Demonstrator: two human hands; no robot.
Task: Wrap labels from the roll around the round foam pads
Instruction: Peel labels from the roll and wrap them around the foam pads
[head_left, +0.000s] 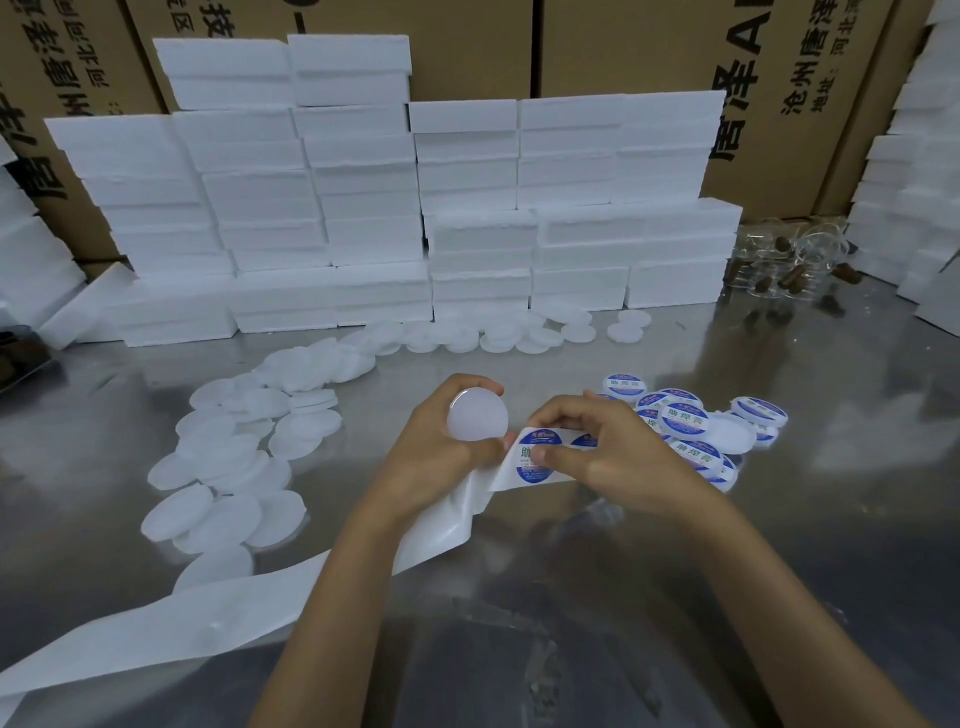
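Stainless tabletop (675, 571) lay under both hands. Gripped in the curled left hand (441, 452) was a round foam pad (478, 415), touching the label strip (540, 457) that the right hand (597, 447) pinched just beside it. Bare pads (223, 467) lay left of the left hand, labelled pads (685, 421) beyond the right hand, foam boxes (363, 208) stacked behind.

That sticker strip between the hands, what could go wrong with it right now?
The label is only partly peeled from the label strip under the right hand, so it might crease or stick to itself. The left hand holds the round foam pad apart from it, so it could land off-centre. The spent backing paper trails across the table and might snag.
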